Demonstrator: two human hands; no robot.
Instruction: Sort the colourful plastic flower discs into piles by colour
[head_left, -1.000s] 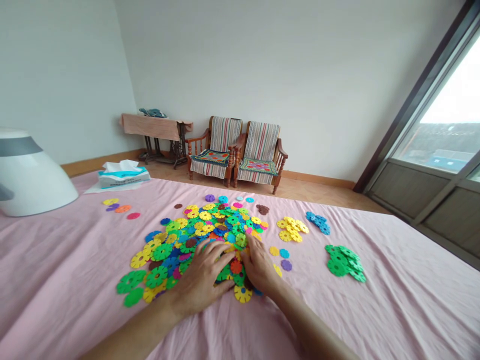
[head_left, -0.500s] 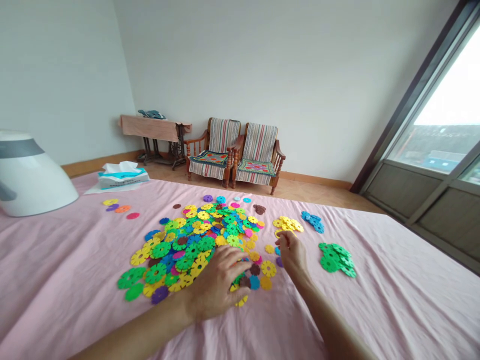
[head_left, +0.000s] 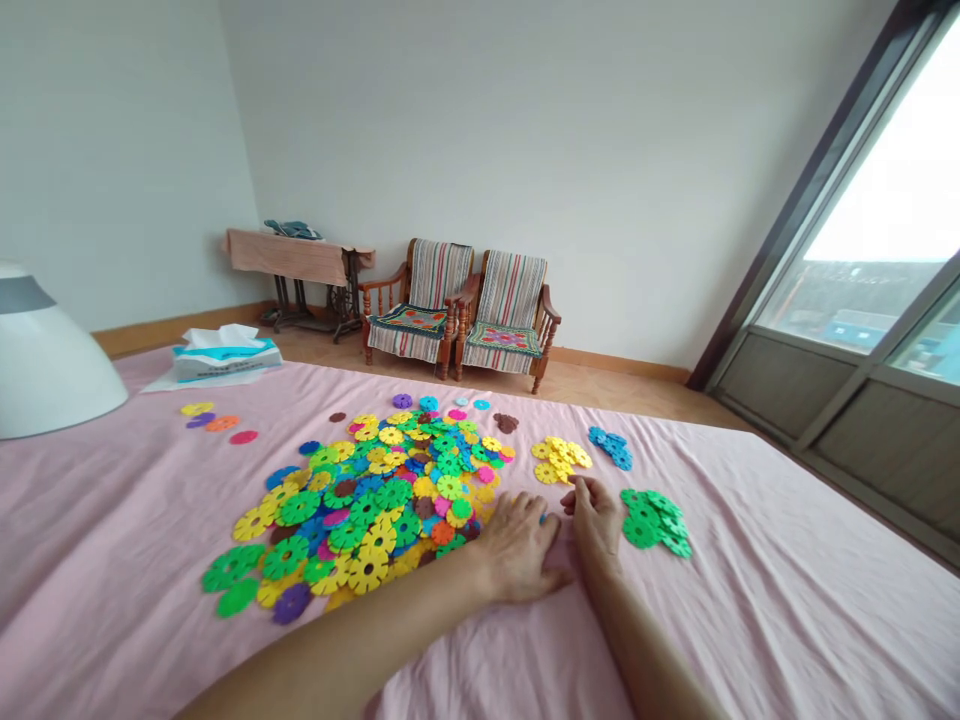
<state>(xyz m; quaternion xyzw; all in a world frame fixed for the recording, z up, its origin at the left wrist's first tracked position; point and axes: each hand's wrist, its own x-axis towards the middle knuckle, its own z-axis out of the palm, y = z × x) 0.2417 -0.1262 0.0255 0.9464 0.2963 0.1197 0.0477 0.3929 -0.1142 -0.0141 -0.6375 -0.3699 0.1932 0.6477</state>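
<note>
Placement and grip

Left hand point(head_left: 521, 545) lies palm down on the pink sheet point(head_left: 750, 620), fingers loosely spread, gripping nothing, at the right edge of the mixed pile point(head_left: 367, 495). Right hand point(head_left: 598, 515), fingers curled, rests between the yellow pile point(head_left: 559, 458) and the green pile point(head_left: 656, 518); its grip cannot be told.

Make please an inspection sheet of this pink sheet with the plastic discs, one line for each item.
Surface: pink sheet, wrinkled, covers the whole work area.
Job's things: mixed pile of discs in many colours; separate yellow pile, blue pile and green pile to its right.
Clutter: tissue pack, white dome, a few loose discs at far left.
Grippers: left hand flat and open at the mixed pile's right edge; right hand beside it, fingers curled, grip unclear.
Cables: nothing seen.
Surroundings: two striped chairs, small table, large window.
</note>
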